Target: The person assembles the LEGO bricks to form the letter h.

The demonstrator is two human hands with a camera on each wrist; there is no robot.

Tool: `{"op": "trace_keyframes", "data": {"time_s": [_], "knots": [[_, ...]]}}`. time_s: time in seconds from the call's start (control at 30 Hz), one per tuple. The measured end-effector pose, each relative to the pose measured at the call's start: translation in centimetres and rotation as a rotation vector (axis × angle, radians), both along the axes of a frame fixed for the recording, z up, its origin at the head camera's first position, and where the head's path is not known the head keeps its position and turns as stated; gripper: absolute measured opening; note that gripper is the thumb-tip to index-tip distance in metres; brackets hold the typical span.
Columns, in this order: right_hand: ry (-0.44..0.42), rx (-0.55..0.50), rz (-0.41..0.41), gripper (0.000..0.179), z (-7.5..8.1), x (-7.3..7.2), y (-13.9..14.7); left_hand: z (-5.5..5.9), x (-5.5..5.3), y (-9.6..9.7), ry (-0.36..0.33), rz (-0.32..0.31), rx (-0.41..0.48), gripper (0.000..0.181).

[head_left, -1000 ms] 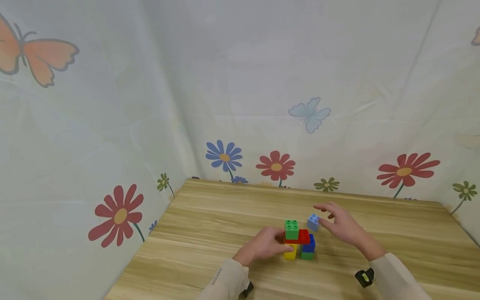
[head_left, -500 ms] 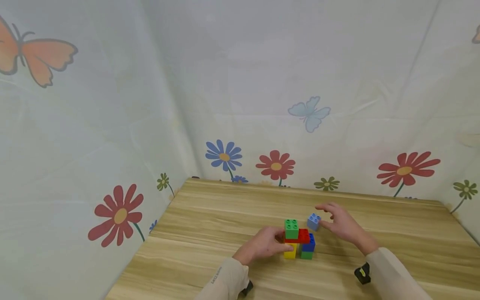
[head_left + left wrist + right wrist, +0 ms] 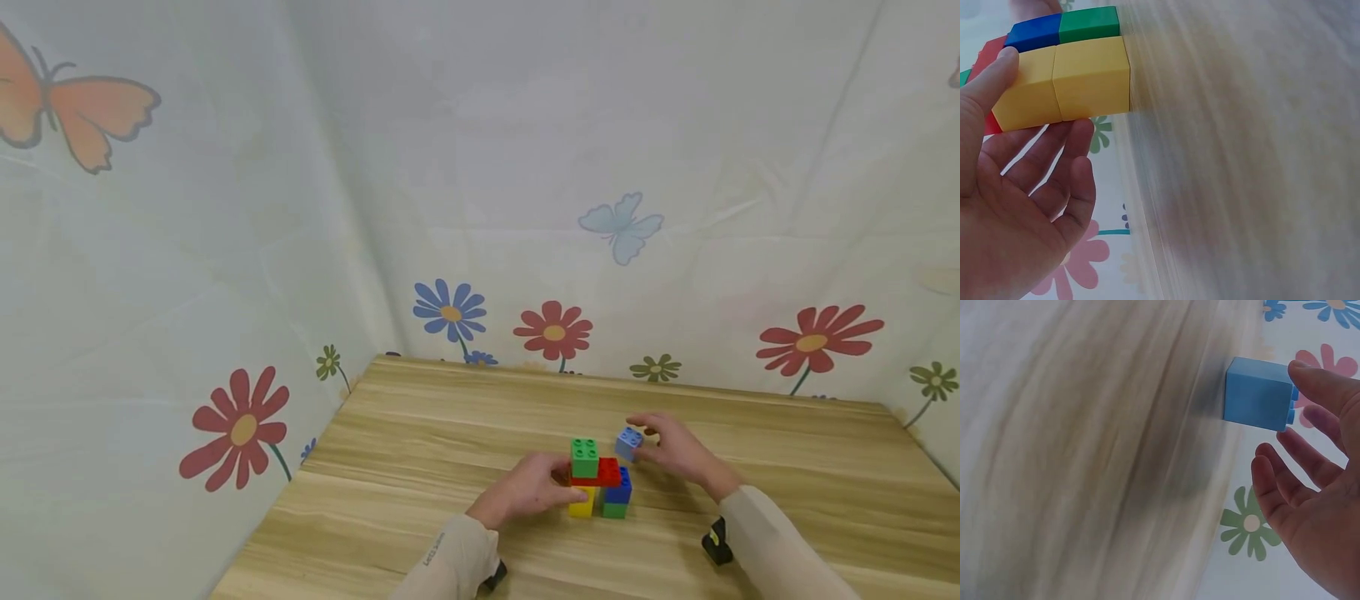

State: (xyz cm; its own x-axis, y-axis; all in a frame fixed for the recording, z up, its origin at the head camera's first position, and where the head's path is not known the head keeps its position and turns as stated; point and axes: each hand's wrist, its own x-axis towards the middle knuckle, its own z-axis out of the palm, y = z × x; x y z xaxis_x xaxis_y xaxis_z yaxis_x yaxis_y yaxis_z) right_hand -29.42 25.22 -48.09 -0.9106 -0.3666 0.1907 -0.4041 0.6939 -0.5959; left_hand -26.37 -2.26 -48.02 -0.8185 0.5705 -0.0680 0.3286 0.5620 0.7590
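Note:
My left hand (image 3: pixel 528 487) holds a toy brick structure from its left side. Its thumb lies across the upper yellow brick (image 3: pixel 1029 81), with the fingers at the opposite face. A red brick (image 3: pixel 610 472) bridges two columns, yellow on the left and dark blue (image 3: pixel 618 489) over green (image 3: pixel 614 509) on the right. Another green brick (image 3: pixel 584 457) sits on top. Behind the structure, a light blue brick (image 3: pixel 1257 394) stands studs up on the table. My right hand (image 3: pixel 678 450) is around it, fingers loosely bent, thumb tip at its upper edge in the right wrist view.
The wood-grain table (image 3: pixel 420 433) runs back to a pale curtain (image 3: pixel 480 167) printed with flowers and butterflies. A black wrist strap piece (image 3: pixel 717 543) hangs by the right sleeve.
My right hand has shifted slightly left and lower, closer around the light blue brick. The left hand and the brick structure stay in place.

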Motion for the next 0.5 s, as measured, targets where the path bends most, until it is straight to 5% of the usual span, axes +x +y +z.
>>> {"op": "trace_keyframes", "data": {"time_s": [0.5], "knots": [[-0.069,-0.014,0.003,0.041,-1.3,-0.7,-0.1,0.0,0.0,-0.1,0.011,-0.009,0.004,0.026]]}}
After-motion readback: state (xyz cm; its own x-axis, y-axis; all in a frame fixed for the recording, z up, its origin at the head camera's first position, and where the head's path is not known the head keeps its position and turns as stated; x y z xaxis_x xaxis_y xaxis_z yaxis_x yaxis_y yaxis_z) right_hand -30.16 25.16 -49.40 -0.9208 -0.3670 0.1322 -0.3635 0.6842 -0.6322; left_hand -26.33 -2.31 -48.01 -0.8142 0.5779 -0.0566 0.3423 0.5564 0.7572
